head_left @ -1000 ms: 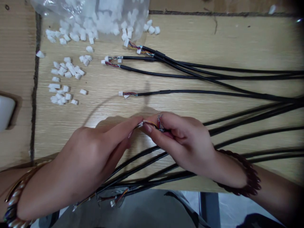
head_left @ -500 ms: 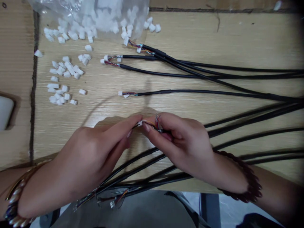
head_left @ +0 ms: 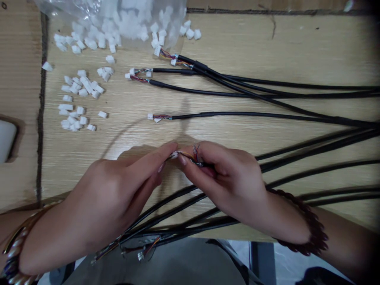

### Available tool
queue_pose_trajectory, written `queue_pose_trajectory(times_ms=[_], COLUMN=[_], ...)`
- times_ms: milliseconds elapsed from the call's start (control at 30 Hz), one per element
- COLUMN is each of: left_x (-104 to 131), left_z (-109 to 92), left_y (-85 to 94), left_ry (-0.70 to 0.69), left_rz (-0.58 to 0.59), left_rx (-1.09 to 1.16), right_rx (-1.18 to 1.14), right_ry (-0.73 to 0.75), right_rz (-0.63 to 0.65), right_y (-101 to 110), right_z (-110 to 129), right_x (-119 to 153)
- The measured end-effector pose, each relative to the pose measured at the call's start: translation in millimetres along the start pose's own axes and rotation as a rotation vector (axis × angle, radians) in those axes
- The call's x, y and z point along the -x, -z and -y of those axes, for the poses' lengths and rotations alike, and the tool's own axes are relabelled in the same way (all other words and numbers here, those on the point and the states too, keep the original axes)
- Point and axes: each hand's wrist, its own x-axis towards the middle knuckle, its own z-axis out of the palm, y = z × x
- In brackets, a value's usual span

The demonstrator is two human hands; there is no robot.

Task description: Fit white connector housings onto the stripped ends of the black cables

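Between my fingertips is a small white connector with thin coloured wires running right from it. My left hand pinches the connector from the left, with thumb and index finger closed. My right hand is closed on the coloured wires at the end of a black cable, its thumb tip beside the connector. Above the hands lies a black cable with a white connector on its wires. More cables with fitted white connectors lie farther up.
Loose white connector housings lie in piles at the upper left, some under a clear plastic bag. Several black cables with bare wire ends pass beneath my hands to the table's front edge. A white object sits far left.
Both hands keep the same grip at nearly the same spot. My left wrist has shifted very slightly to the left.
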Motion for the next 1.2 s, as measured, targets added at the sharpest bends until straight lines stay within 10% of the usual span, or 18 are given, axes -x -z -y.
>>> queue_pose_trajectory(times_ms=[1200], left_x=[-7.3], left_z=[-6.1], left_y=[-2.3], left_ry=[-0.017], left_rz=[-0.008], left_rx=[-0.085], right_rx=[0.169], right_ry=[0.165], right_rz=[-0.026], right_y=[-5.0], right_z=[-3.1], right_x=[3.1])
